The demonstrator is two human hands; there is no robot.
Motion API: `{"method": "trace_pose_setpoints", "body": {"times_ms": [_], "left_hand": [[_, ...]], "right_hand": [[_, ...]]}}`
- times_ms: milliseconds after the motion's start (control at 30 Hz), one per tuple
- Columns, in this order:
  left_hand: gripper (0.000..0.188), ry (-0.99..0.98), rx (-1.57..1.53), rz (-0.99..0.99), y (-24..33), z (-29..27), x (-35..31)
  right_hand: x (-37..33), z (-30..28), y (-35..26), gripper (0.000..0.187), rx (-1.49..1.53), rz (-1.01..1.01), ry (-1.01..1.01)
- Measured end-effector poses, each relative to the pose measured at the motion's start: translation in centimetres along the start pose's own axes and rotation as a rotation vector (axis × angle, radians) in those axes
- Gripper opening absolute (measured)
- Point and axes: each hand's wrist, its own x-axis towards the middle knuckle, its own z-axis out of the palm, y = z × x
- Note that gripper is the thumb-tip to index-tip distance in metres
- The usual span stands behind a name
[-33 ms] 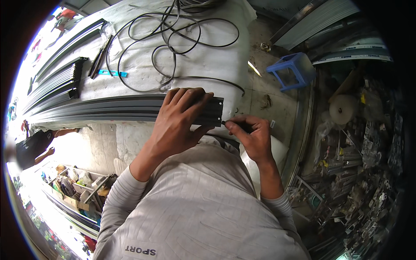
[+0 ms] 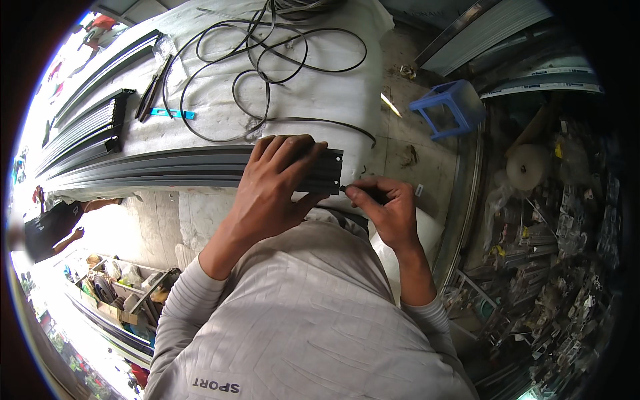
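At the table's (image 2: 333, 93) near edge, a dark profile (image 2: 167, 167) lies lengthwise, its right end gripped by the left hand (image 2: 277, 180), fingers curved over the top, thumb at the near side. The right hand (image 2: 392, 207) pinches a small dark piece (image 2: 343, 189) at that end's near corner. Work there looks unfinished; whether the piece is seated cannot be told. Farther off, black cord (image 2: 303, 119) lies in loose loops; other profiles (image 2: 87, 123) at far left lie untouched.

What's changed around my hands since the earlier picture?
Nothing visibly changed. Your left hand still grips the long dark-grey grooved profile, your right hand still pinches a small dark piece at its end, and the thin black looped cord lies unmoved.
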Motion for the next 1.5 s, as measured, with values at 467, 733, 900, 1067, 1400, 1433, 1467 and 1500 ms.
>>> {"method": "trace_pose_setpoints", "body": {"times_ms": [467, 733, 900, 1067, 1400, 1433, 1467, 1500], "left_hand": [[0.087, -0.03, 0.04, -0.013, 0.7, -0.8, 0.4], [0.086, -0.043, 0.038, 0.002, 0.7, -0.9, 0.5], [0.084, -0.027, 0.027, 0.003, 0.5, -0.6, 0.3], [0.085, -0.022, -0.003, -0.012, 0.4, -0.6, 0.1], [0.079, 0.01, -0.005, 0.002, 0.6, -1.1, 0.2], [0.079, 0.013, -0.004, 0.007, 0.6, -1.1, 0.2], [0.079, 0.016, -0.003, 0.013, 0.5, -1.1, 0.2], [0.079, 0.018, -0.002, 0.015, 0.5, -1.1, 0.2]], "right_hand": [[-0.2, -0.3, -1.5, 0.013, -0.069, -0.007, -0.034], [0.2, -0.6, -2.8, 0.013, -0.139, -0.009, -0.055], [0.6, -0.7, -2.9, 0.013, -0.153, -0.025, -0.068], [0.6, -0.9, -2.3, 0.011, -0.051, 0.028, -0.106], [0.9, -1.2, 0.3, 0.024, 0.251, 0.165, -0.235], [0.9, -1.1, 0.4, 0.024, 0.244, 0.157, -0.223], [0.8, -1.0, 0.5, 0.025, 0.238, 0.148, -0.21], [0.8, -1.0, 0.6, 0.025, 0.24, 0.148, -0.2]]}}
